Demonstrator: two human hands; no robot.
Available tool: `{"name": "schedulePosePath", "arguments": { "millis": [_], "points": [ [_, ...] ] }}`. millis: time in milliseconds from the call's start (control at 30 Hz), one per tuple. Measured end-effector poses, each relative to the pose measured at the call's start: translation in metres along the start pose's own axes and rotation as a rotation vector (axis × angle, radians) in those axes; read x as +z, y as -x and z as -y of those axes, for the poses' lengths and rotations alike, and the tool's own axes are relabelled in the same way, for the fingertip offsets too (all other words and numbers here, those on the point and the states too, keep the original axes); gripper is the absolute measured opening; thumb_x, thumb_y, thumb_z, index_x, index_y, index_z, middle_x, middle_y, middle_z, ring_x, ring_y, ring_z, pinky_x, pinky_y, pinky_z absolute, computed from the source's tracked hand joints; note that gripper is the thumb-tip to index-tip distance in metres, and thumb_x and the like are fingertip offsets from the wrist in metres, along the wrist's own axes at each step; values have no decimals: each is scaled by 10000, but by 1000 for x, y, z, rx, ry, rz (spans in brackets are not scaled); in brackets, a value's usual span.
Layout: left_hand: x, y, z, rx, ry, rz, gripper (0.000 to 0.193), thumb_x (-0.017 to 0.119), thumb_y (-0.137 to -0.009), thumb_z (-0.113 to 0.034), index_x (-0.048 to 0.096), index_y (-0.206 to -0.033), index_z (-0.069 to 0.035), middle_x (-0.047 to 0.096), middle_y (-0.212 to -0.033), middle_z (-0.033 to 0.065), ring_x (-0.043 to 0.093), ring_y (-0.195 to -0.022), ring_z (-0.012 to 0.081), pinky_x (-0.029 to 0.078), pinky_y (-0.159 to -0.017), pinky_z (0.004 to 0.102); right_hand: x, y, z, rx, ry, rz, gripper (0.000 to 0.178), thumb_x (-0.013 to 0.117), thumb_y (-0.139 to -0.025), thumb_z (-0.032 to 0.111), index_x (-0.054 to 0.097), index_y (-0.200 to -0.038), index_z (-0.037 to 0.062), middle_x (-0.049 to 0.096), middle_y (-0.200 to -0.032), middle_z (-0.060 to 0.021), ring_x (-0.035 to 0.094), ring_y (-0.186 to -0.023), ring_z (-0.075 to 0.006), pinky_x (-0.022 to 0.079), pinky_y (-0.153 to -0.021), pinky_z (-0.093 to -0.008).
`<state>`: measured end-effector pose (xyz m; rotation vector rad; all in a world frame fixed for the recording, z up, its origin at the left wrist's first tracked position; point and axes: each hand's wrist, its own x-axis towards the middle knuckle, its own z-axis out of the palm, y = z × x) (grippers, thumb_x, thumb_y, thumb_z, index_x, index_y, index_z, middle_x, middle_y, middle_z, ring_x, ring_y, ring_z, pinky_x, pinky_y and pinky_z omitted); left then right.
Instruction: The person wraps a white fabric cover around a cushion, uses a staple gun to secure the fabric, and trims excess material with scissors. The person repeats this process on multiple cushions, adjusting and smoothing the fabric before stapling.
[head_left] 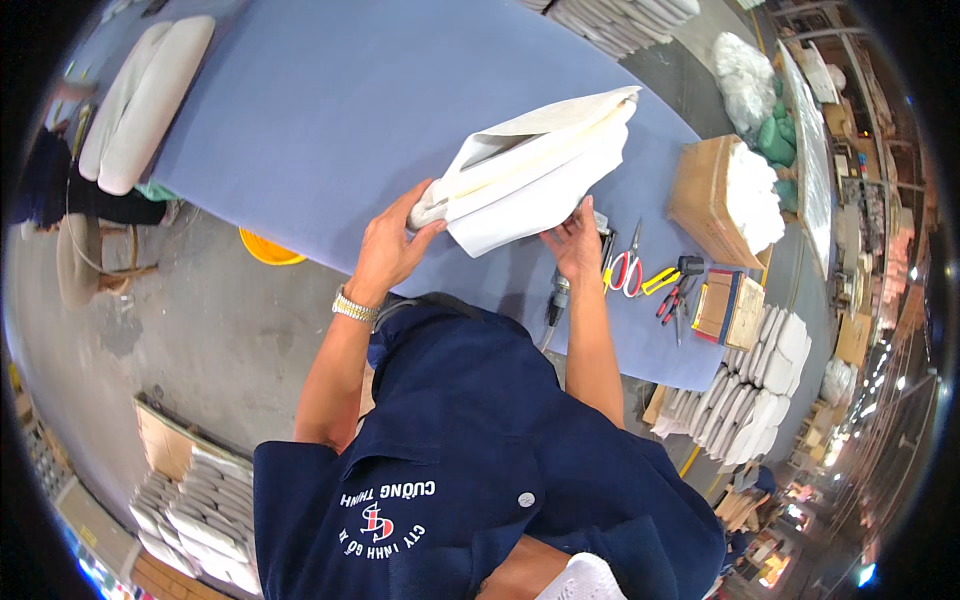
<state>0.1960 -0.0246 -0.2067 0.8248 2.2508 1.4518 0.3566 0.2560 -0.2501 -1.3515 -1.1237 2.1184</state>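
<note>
A folded white fabric piece with cream padding-like layers (545,165) is held up over the blue-covered table (330,110). Its upper layer stands apart, leaving a dark gap inside. My left hand (392,240) pinches the bunched left end between thumb and fingers. At the lower right edge, my right hand (575,245) grips from beneath, with its fingertips partly hidden by the fabric. Close by the right forearm lies a metal hand tool with a hose (558,298), partly covered by the arm. Red-handled scissors (628,275) rest just right of that hand.
A yellow-handled tool (660,281), red-and-black pliers (669,308) and a small box (733,310) lie at the table's right. Beyond stands a carton of white material (695,200). Pale cushions are stacked right (745,390) and lower left (205,515). A long pad (150,100) overhangs the far-left edge.
</note>
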Motion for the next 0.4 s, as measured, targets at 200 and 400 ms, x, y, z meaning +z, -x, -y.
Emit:
{"name": "schedulePosePath", "arguments": {
  "millis": [200,400],
  "points": [
    [15,13,11,126,-46,-29,636,794,-907,-258,561,-1426,29,669,-1320,257,663,-1206,405,536,-998,442,59,-27,19,-166,-105,120,627,587,-1060,417,491,-1430,-80,624,-1363,-191,627,-1232,-272,505,-1042,-394],
    [17,61,16,-173,436,343,687,756,-966,-290,479,-1529,-10,522,-1542,189,537,-1396,309,472,-1112,489,121,-21,65,-339,133,122,443,619,-1040,326,662,-1249,-62,723,-1169,-162,658,-1161,-215,538,-968,-365]
  ]
}}
